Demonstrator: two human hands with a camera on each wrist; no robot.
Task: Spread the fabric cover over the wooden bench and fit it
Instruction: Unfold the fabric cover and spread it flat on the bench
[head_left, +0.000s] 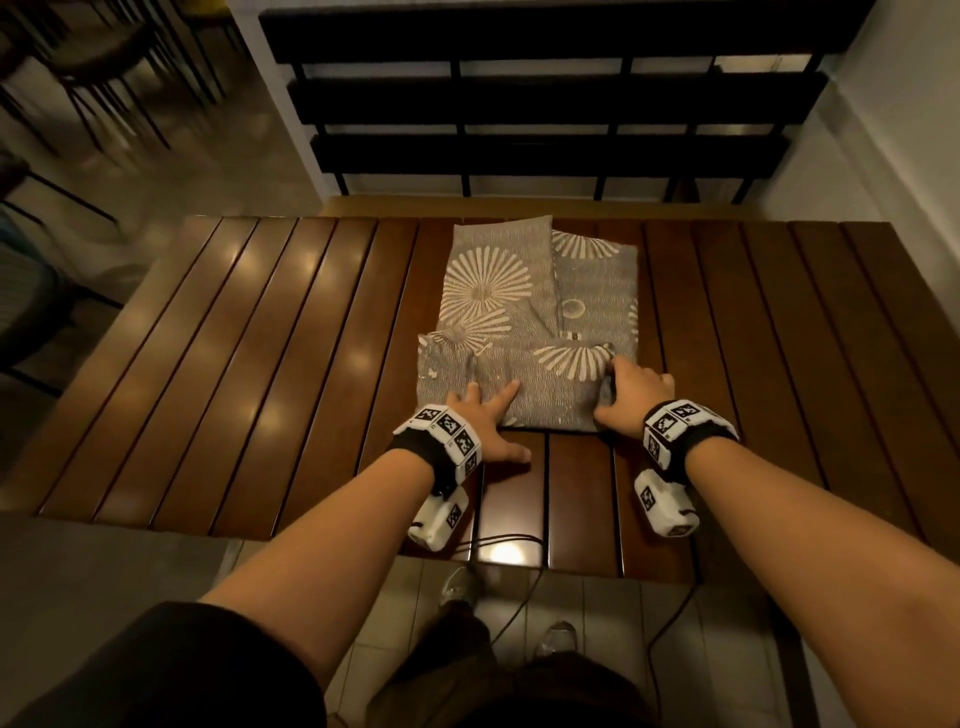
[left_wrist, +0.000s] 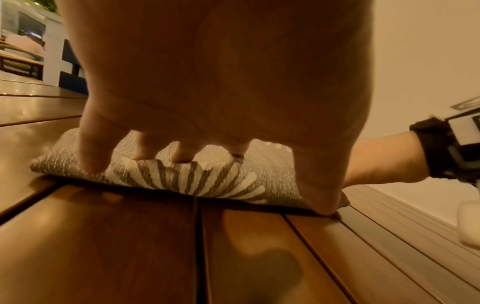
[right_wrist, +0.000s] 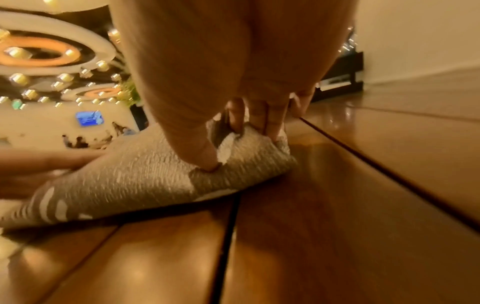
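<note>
A folded grey fabric cover (head_left: 519, 312) with cream sunburst prints lies in the middle of the slatted wooden bench (head_left: 260, 364). My left hand (head_left: 485, 415) rests flat on its near left part, fingers spread and pressing down on the fabric cover (left_wrist: 182, 174). My right hand (head_left: 631, 389) pinches the near right corner; in the right wrist view the thumb and fingers curl round a bunched fold of the cover (right_wrist: 233, 168), lifting it a little off the slats. The left hand (left_wrist: 207, 102) fills most of the left wrist view.
A dark slatted bench back or rack (head_left: 545, 104) stands behind the bench against a white wall (head_left: 883, 130). Dark chairs (head_left: 104, 78) stand at the far left. A cable (head_left: 519, 540) hangs over the near bench edge above the tiled floor (head_left: 405, 623).
</note>
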